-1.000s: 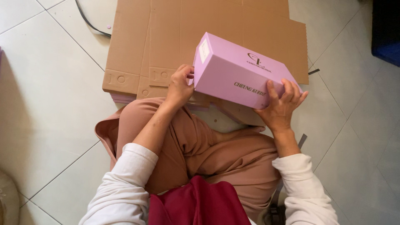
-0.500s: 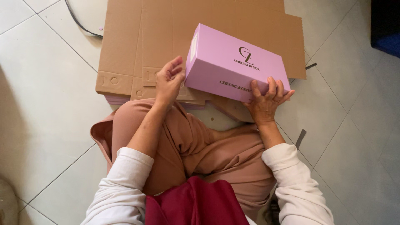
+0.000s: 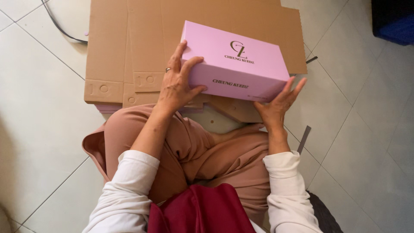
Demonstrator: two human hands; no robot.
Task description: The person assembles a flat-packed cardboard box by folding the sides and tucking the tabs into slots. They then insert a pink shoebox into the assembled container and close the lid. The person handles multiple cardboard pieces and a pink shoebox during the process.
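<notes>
A pink rectangular lidded box (image 3: 235, 58) with dark printing is held level above my lap and the cardboard. My left hand (image 3: 177, 82) grips its left end, fingers spread over the top corner, a ring on one finger. My right hand (image 3: 278, 105) supports the box's lower right corner from underneath, fingers fanned upward along the front face. I sit cross-legged on the floor in light brown trousers and white sleeves.
Flattened brown cardboard sheets (image 3: 129, 47) lie on the white tiled floor (image 3: 39, 116) in front of me, stacked over thin pink sheets (image 3: 108, 108). A black cable (image 3: 60, 30) curves at top left. A dark blue object (image 3: 394, 21) sits at top right. A grey strip (image 3: 304, 138) lies right.
The box has turned from tilted to level, its top now facing up. My left hand has shifted onto the top left corner, and my right hand has slid under the right corner.
</notes>
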